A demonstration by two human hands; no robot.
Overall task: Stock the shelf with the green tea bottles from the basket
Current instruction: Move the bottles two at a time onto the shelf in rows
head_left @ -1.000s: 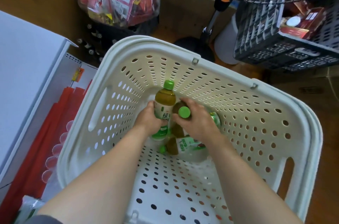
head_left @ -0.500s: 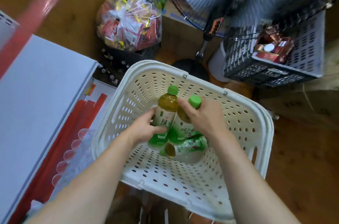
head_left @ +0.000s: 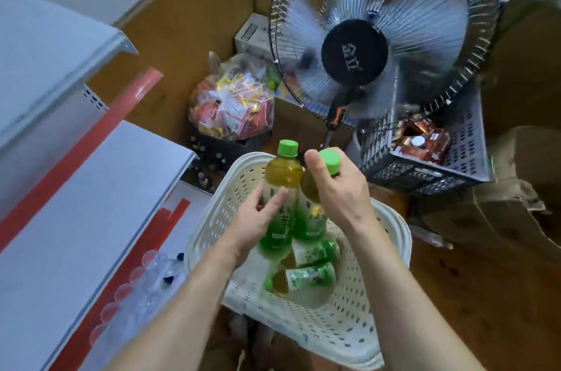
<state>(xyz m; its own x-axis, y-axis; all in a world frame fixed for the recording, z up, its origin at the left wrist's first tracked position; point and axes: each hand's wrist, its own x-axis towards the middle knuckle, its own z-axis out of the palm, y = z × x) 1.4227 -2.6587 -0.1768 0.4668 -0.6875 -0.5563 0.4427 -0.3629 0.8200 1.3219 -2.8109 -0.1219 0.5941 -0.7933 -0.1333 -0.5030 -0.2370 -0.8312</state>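
Note:
My left hand (head_left: 258, 220) grips one green tea bottle (head_left: 280, 188) around its label, upright, green cap on top. My right hand (head_left: 337, 188) holds a second green tea bottle (head_left: 311, 218) by its neck, thumb beside the cap. Both bottles touch each other and are raised above the white perforated basket (head_left: 391, 249) on the floor. Two more green tea bottles (head_left: 306, 276) lie on their sides in the basket's bottom. The white shelf (head_left: 76, 218) with red price strips stands at the left.
A running standing fan (head_left: 358, 51) is straight ahead. A clear bag of snack packets (head_left: 233, 109) sits behind the basket. A grey crate (head_left: 431, 170) with boxed goods is at the right, beside cardboard boxes (head_left: 516, 209). Clear bottles (head_left: 145, 279) fill the lowest shelf.
Both hands have lifted their bottles up out of the basket. The view has tilted upward, so the fan and upper shelf boards now show.

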